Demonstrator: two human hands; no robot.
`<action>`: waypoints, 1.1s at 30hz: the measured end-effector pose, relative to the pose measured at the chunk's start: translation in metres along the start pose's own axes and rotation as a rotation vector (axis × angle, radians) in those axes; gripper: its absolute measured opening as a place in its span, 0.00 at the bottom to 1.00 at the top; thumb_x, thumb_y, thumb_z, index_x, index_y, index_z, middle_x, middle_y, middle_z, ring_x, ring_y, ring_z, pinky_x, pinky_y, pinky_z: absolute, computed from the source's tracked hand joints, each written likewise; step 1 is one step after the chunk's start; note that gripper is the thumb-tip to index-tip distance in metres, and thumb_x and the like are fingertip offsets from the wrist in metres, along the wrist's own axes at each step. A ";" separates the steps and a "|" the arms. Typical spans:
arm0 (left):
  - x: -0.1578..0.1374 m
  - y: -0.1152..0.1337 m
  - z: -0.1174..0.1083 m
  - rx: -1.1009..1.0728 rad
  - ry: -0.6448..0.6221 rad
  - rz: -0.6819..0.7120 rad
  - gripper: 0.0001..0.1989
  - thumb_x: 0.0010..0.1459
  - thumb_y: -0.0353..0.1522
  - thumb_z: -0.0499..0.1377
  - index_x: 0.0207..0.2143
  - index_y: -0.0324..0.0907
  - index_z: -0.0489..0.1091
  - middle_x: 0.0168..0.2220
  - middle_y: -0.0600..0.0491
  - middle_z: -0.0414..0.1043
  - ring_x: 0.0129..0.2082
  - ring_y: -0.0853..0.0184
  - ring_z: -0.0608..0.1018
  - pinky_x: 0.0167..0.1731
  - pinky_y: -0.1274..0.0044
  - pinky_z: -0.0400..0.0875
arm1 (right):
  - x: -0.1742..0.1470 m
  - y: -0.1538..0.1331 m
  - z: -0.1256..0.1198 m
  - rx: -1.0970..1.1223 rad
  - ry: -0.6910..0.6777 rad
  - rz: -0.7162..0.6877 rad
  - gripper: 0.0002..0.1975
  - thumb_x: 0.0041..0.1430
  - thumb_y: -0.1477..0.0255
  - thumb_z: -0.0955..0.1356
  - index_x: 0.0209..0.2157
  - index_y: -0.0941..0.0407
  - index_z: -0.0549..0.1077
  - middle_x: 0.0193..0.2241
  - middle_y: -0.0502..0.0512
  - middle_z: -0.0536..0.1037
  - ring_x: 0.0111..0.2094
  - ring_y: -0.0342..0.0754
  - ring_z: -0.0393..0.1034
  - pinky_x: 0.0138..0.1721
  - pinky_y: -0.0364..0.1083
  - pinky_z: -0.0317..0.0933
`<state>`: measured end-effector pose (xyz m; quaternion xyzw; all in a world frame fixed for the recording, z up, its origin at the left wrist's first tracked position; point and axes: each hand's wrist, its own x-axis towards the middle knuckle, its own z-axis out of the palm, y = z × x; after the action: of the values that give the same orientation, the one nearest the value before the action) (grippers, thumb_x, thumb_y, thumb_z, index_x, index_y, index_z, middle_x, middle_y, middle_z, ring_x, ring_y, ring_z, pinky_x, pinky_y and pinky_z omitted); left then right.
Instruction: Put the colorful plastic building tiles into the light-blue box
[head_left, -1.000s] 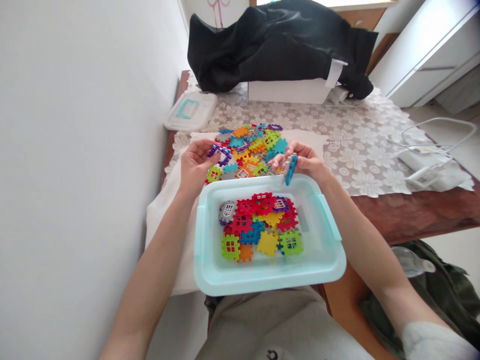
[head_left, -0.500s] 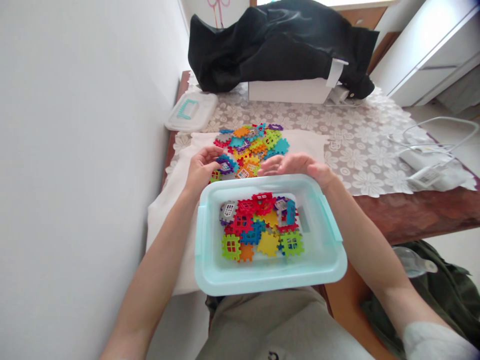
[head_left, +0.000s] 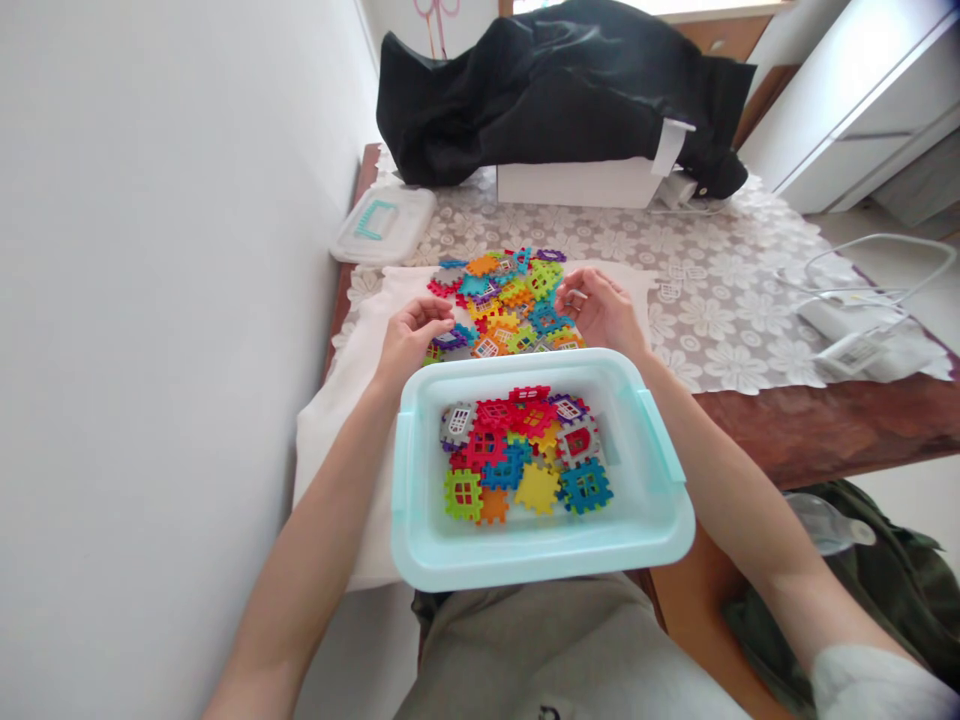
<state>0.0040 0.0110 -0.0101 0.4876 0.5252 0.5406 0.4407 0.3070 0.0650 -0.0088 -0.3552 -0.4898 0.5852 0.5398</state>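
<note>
In front of me is a pale turquoise plastic tub (head_left: 645, 530) holding a layer of toothed building tiles, among them a yellow tile (head_left: 538, 489) and a blue window tile (head_left: 586, 486). Behind it lies a heap of similar colourful tiles (head_left: 514, 292) on a white cloth. At the heap's left side, my left hand (head_left: 411, 338) hovers with bent fingers and a gap at the thumb, close to a purple tile (head_left: 450, 338). My right hand (head_left: 602, 310) is at the heap's right edge, fingers loosely curled and apart, with no tile visible in it.
A clear lid with a turquoise handle (head_left: 375, 222) lies at the back left by the wall. Black cloth (head_left: 570, 100) covers a white box (head_left: 574, 185) at the back. A white cable (head_left: 877, 245) loops at the right, and a dark green bag (head_left: 900, 570) sits below.
My right hand has moved from over the tub's back rim up to the heap's right edge. A blue window tile now lies flat over the green one in the tub. My left hand barely shifted.
</note>
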 end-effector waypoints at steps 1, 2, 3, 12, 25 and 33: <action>0.000 0.000 0.000 -0.007 -0.002 -0.007 0.13 0.48 0.32 0.73 0.38 0.43 0.80 0.37 0.51 0.82 0.38 0.62 0.83 0.45 0.69 0.80 | -0.001 0.000 0.001 -0.004 -0.001 0.004 0.29 0.55 0.37 0.79 0.35 0.48 0.77 0.32 0.51 0.82 0.33 0.49 0.79 0.38 0.48 0.78; 0.000 0.001 0.000 -0.010 -0.001 -0.010 0.11 0.48 0.30 0.71 0.37 0.44 0.80 0.37 0.51 0.83 0.39 0.61 0.83 0.45 0.69 0.81 | -0.001 0.000 0.001 -0.007 -0.004 0.009 0.29 0.55 0.37 0.79 0.35 0.48 0.77 0.32 0.51 0.82 0.33 0.49 0.79 0.38 0.48 0.78; 0.000 0.001 0.001 -0.006 0.001 -0.006 0.10 0.48 0.29 0.68 0.36 0.44 0.80 0.37 0.50 0.83 0.40 0.60 0.84 0.46 0.68 0.81 | -0.002 0.000 0.001 -0.008 -0.008 0.015 0.29 0.55 0.38 0.80 0.35 0.48 0.77 0.32 0.51 0.82 0.33 0.49 0.79 0.37 0.48 0.78; -0.008 -0.011 0.009 0.248 0.035 0.193 0.09 0.66 0.38 0.65 0.45 0.49 0.83 0.46 0.50 0.85 0.49 0.57 0.83 0.53 0.68 0.79 | -0.003 0.001 0.001 0.021 -0.039 0.041 0.28 0.53 0.41 0.82 0.35 0.49 0.79 0.32 0.50 0.83 0.32 0.48 0.78 0.37 0.47 0.78; -0.008 -0.005 0.009 0.096 0.045 0.137 0.18 0.40 0.28 0.60 0.35 0.47 0.82 0.37 0.51 0.82 0.40 0.57 0.83 0.42 0.67 0.82 | -0.001 0.005 0.001 -0.021 -0.031 0.036 0.28 0.52 0.40 0.82 0.35 0.49 0.79 0.32 0.50 0.83 0.31 0.48 0.78 0.37 0.48 0.77; 0.006 0.004 -0.007 -0.305 0.178 0.130 0.14 0.43 0.37 0.68 0.28 0.47 0.65 0.26 0.55 0.60 0.26 0.66 0.67 0.27 0.73 0.64 | -0.005 0.013 0.000 -0.178 -0.047 -0.063 0.27 0.56 0.39 0.80 0.36 0.49 0.81 0.34 0.51 0.82 0.36 0.51 0.77 0.44 0.51 0.77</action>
<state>-0.0035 0.0158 -0.0059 0.3984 0.4414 0.6822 0.4255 0.3040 0.0613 -0.0219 -0.3724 -0.5633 0.5303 0.5126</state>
